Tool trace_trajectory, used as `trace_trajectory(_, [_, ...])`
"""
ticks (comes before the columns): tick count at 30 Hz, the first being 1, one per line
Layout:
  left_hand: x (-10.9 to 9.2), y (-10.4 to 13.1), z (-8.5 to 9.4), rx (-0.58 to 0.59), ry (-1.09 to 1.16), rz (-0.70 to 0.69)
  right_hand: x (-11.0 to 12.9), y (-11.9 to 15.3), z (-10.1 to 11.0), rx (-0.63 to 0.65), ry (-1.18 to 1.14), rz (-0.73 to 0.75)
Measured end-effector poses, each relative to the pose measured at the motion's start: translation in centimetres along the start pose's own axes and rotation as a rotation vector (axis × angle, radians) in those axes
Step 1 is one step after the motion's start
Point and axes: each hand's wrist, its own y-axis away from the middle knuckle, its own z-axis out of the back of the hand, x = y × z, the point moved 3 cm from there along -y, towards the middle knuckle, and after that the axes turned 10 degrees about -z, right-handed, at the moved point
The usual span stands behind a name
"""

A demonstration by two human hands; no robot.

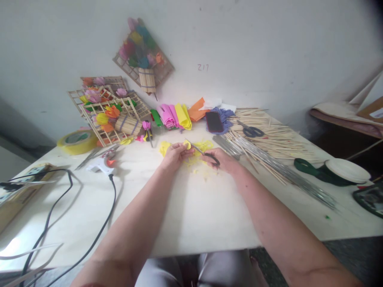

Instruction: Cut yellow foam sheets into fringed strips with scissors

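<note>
Near the middle of the white table, my left hand (pixel 177 154) pinches a small yellow paper piece (pixel 187 144) between its fingertips. My right hand (pixel 223 159) grips a pair of scissors (pixel 206 154) by the dark handles. The blades point left, with their tips at the yellow piece; whether they touch it I cannot tell. Yellow paper scraps (pixel 206 144) lie behind and beneath both hands. More yellow paper pieces (pixel 164 148) rest just left of my left hand.
Left are a glue gun (pixel 103 166) with its cord, a power strip (pixel 30 179) and a tape roll (pixel 77 142). Behind stand stick frames with paper flowers (pixel 104 115), rolled paper (pixel 183 116) and a phone (pixel 214 122). Wooden sticks (pixel 281 139), wires (pixel 281 171) and other scissors (pixel 253 131) lie right.
</note>
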Motion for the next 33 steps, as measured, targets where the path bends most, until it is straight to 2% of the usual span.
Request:
trace_trajectory(17, [0.19,0.13,-0.22,0.056,-0.026,0.008,-0.59,-0.19,-0.08,0.015,-0.051,-0.020])
trace_trajectory(33, [-0.03,0.23,-0.25,0.025,-0.029,0.011,0.05,0.02,-0.02,0.003,-0.014,0.028])
